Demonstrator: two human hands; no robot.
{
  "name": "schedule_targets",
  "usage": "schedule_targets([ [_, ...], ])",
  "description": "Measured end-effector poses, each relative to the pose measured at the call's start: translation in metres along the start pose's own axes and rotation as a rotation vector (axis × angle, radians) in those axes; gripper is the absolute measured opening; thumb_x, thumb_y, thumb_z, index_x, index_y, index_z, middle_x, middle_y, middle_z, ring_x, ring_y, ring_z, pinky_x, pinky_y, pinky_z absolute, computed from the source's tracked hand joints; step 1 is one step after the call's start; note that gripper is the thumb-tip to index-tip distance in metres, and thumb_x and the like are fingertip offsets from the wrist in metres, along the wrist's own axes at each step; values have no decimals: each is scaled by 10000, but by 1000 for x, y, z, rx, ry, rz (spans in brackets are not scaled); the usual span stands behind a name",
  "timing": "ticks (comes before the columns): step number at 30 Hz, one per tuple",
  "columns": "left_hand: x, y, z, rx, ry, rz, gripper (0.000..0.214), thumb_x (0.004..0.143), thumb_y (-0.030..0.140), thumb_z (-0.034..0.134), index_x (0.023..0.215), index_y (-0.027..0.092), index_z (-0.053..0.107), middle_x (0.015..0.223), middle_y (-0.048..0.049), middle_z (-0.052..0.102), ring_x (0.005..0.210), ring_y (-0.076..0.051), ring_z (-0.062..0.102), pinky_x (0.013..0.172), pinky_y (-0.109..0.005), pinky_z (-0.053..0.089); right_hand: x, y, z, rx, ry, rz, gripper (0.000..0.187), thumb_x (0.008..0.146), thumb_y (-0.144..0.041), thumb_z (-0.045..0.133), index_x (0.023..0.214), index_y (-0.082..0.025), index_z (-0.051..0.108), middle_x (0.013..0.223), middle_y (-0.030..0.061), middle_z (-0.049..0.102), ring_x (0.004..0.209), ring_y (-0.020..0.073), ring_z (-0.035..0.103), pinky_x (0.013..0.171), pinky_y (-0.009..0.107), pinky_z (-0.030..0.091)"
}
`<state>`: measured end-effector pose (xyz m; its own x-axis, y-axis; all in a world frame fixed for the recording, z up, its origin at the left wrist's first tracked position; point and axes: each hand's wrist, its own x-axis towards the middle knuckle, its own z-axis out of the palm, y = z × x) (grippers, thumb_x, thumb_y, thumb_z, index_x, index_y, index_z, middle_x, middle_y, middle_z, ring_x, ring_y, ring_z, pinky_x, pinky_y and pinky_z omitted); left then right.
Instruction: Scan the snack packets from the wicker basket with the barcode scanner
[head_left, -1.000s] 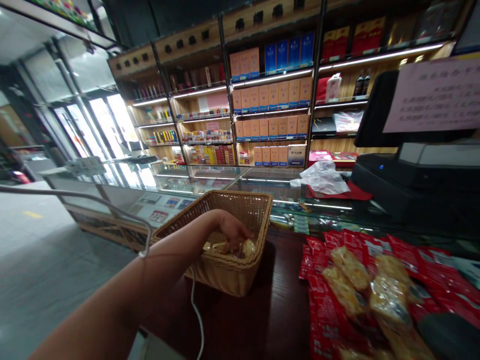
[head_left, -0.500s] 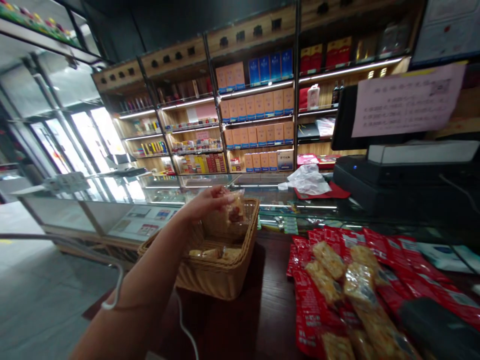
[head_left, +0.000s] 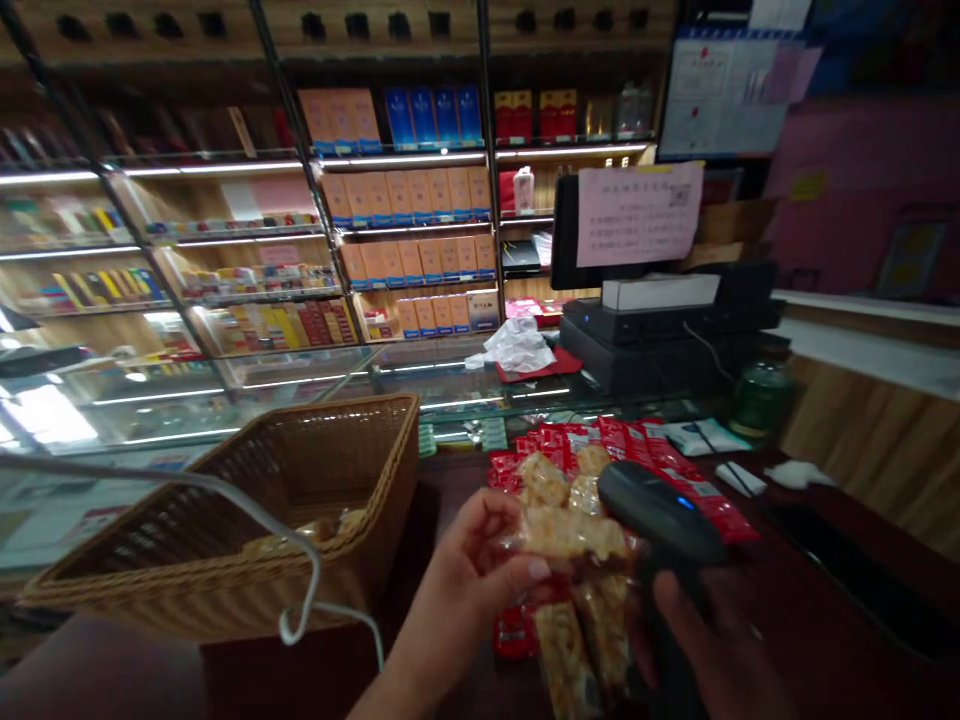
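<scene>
Between the thumb and fingers of my left hand (head_left: 472, 570) is a clear-wrapped, pale golden snack bar (head_left: 574, 533). My right hand (head_left: 705, 640), somewhat blurred, grips the handle of a dark barcode scanner (head_left: 660, 510) with a small blue light on top. The scanner's head is close to the right end of the held bar. More wrapped snack bars (head_left: 566, 650) lie below and behind my left hand, on and around red packets (head_left: 630, 440). A wicker basket (head_left: 300, 580) stands to the left with a few wrapped snacks at its bottom.
A glass counter (head_left: 360, 375) runs behind the basket. A monitor with a pink paper sheet (head_left: 637, 215) stands at the back right, near a green jar (head_left: 763, 395). Crumpled white plastic (head_left: 517, 345) lies on the counter. A white cable (head_left: 300, 550) hangs across the basket.
The view has turned right. My left hand has moved from over the basket to above the red packets, holding a wrapped bar. My right hand has come into view with the scanner raised.
</scene>
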<state>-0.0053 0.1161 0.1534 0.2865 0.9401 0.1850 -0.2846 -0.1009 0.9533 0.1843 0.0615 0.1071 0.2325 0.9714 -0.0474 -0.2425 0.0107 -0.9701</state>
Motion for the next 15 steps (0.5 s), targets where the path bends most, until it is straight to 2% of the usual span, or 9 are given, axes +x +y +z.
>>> schedule_targets([
  [3,-7,-16,1,200,15,230,216,725,125,774,887,258,718,1033,-44,745,984,-216,690,839,-285,558,2,-1,3,75,-28,34,654,678,-806,695,909,-195,666,439,-13,526,387,135,406,422,254,302],
  [5,-10,-22,-1,371,33,348,266,747,48,704,859,286,740,1047,-33,765,1007,-214,690,885,-288,534,0,0,2,117,-47,63,671,658,-785,730,952,-187,650,441,-24,525,390,122,388,429,243,288],
  [8,-13,-28,-3,454,8,363,284,773,38,674,838,303,749,1064,-27,782,1026,-229,702,926,-319,521,-3,5,-4,106,-16,90,580,677,-702,784,883,-194,595,472,-38,528,425,114,414,447,227,327],
  [11,-16,-32,1,258,15,216,175,823,166,701,926,302,740,1154,-53,758,1049,-260,701,891,-357,552,-2,11,-9,82,10,102,498,712,-629,803,810,-198,575,495,-39,530,458,123,464,475,233,393],
  [13,-19,-35,7,-4,79,15,226,824,292,737,1046,313,699,1203,-68,735,1021,-271,712,816,-370,586,1,15,-10,80,27,93,500,680,-630,825,738,-199,577,494,-30,534,466,131,485,486,243,421],
  [15,-22,-39,12,-243,107,-210,369,790,450,767,1109,297,664,1171,-96,739,949,-276,733,742,-374,606,3,17,-10,91,58,80,511,652,-639,841,739,-200,594,489,-27,542,463,132,484,488,249,431],
])
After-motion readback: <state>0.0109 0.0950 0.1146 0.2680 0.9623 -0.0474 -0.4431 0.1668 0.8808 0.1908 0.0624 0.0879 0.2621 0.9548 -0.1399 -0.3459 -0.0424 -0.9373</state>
